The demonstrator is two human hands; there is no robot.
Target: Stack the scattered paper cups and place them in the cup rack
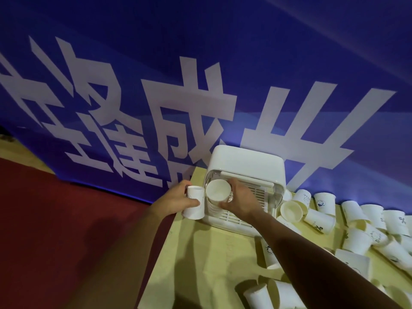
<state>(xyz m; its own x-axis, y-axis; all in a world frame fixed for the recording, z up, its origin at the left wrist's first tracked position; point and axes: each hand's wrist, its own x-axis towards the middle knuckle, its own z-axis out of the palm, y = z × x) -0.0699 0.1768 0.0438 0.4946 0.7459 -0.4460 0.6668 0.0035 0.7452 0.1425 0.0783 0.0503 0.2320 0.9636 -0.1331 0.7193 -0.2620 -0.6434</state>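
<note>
Loading is the step in hand: the right hand [239,201] has its fingers [231,182] curled round a stack of paper cups [215,190], mouth up, at the front-left of the cup rack [245,161], seemingly on its slatted tray. The left hand [176,200] grips a single cup [195,205] just left of the rack. Next, I judge, that cup must drop squarely into the stack's open mouth while the right hand steadies it. Many loose cups [318,217] lie right of the rack, so more rounds remain. The rack stands near the worktop [200,253] edge, red floor [55,230] to its left; the rack's hood leaves little headroom.
</note>
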